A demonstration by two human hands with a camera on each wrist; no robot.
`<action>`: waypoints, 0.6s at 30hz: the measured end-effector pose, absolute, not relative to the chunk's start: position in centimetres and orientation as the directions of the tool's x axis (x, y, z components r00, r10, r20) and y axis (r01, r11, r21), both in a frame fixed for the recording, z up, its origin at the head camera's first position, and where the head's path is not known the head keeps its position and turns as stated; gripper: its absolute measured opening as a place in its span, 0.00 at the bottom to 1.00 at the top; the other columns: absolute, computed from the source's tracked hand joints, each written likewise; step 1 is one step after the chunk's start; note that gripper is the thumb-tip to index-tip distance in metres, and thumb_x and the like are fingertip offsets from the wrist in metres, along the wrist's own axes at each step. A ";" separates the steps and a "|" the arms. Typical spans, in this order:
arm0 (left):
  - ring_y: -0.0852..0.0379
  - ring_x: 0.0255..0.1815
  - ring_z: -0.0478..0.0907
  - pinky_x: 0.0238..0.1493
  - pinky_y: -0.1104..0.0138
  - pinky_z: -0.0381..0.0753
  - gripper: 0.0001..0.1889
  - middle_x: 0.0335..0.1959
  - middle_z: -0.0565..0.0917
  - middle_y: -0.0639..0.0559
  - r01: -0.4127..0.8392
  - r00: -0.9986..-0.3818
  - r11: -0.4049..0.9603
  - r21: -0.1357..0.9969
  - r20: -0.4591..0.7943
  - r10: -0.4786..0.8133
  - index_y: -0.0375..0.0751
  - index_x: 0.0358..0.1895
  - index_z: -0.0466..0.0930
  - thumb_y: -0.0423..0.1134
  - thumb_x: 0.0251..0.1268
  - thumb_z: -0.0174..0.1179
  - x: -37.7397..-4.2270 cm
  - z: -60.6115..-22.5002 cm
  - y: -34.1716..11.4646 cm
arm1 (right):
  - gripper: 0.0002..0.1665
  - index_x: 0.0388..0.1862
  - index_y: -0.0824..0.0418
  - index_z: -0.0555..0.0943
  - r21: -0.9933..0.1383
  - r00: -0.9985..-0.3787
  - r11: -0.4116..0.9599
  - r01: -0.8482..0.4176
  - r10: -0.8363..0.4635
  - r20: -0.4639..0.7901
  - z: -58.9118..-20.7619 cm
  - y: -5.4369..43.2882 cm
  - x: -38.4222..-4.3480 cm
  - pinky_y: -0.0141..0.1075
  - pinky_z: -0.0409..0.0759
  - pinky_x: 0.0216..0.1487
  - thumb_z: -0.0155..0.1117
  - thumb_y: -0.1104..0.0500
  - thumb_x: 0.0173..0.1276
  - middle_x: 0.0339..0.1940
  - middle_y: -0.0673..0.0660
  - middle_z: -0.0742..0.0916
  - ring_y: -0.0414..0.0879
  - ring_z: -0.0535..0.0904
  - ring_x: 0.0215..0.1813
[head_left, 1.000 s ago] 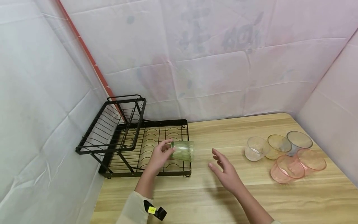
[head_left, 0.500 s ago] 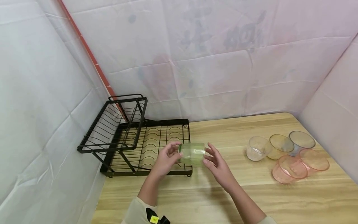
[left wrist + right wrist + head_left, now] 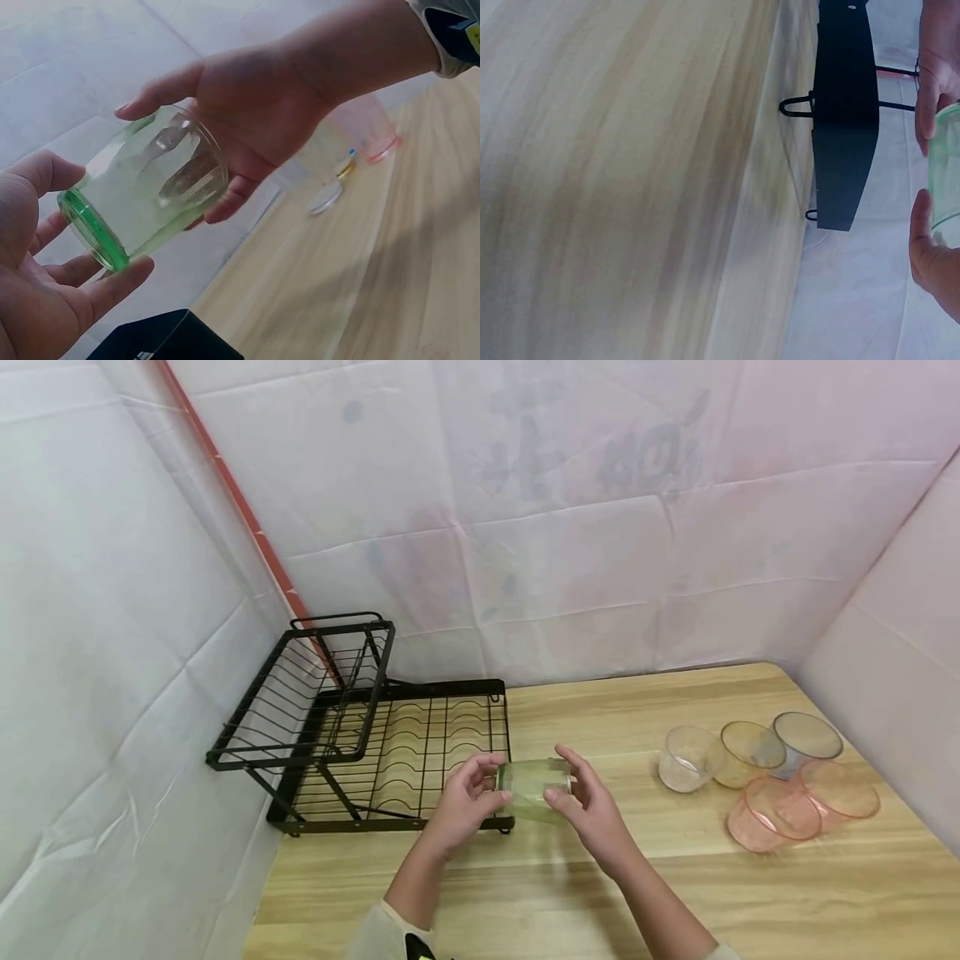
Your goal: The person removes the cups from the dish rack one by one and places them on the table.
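Note:
A see-through green cup lies sideways in the air between both hands, above the table by the rack's front right corner. My left hand grips its base end; in the left wrist view the thick green base sits between thumb and fingers. At the rim end, my right hand holds the cup, thumb on the near side and fingers on the far side. Only part of the cup shows at the right wrist view's edge.
A black two-tier dish rack stands on the left of the wooden table. To the right are a clear cup, a yellow cup, a grey-blue cup and two pink cups. White sheeting surrounds the table.
The left hand has carried the green cup rightward and slightly nearer, away from over the rack. The right hand, earlier apart from the cup, now holds its rim end.

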State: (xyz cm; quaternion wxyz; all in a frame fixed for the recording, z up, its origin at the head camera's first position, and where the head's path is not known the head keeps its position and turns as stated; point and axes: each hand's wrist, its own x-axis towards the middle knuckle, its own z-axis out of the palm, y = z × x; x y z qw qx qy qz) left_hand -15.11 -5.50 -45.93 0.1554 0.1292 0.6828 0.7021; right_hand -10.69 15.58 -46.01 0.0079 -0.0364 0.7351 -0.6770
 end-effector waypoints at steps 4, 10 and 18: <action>0.50 0.54 0.78 0.48 0.64 0.84 0.26 0.56 0.77 0.43 -0.042 -0.925 -0.025 0.999 -0.029 0.379 0.38 0.60 0.71 0.30 0.57 0.65 -14.8 -46.1 -5.1 | 0.38 0.75 0.49 0.61 -0.985 -0.994 0.138 -0.103 -0.049 0.097 -45.9 15.5 -10.5 0.35 0.82 0.47 0.65 0.58 0.70 0.68 0.59 0.72 0.54 0.73 0.60; 0.50 0.57 0.77 0.50 0.65 0.83 0.23 0.59 0.76 0.42 -0.048 -0.931 -0.056 0.997 -0.024 0.363 0.37 0.58 0.70 0.30 0.58 0.64 -14.6 -46.3 -4.6 | 0.40 0.74 0.44 0.63 -0.950 -0.982 0.250 -0.188 -0.050 0.181 -45.6 15.3 -10.2 0.36 0.78 0.49 0.68 0.58 0.66 0.71 0.56 0.70 0.52 0.70 0.60; 0.50 0.59 0.76 0.53 0.66 0.81 0.21 0.59 0.76 0.42 -0.030 -0.927 -0.054 0.998 -0.008 0.375 0.38 0.58 0.70 0.31 0.63 0.61 -14.4 -46.6 -3.9 | 0.44 0.74 0.42 0.64 -0.874 -0.951 0.379 -0.303 -0.056 0.305 -45.5 15.2 -10.2 0.40 0.77 0.48 0.71 0.61 0.62 0.72 0.52 0.69 0.46 0.68 0.60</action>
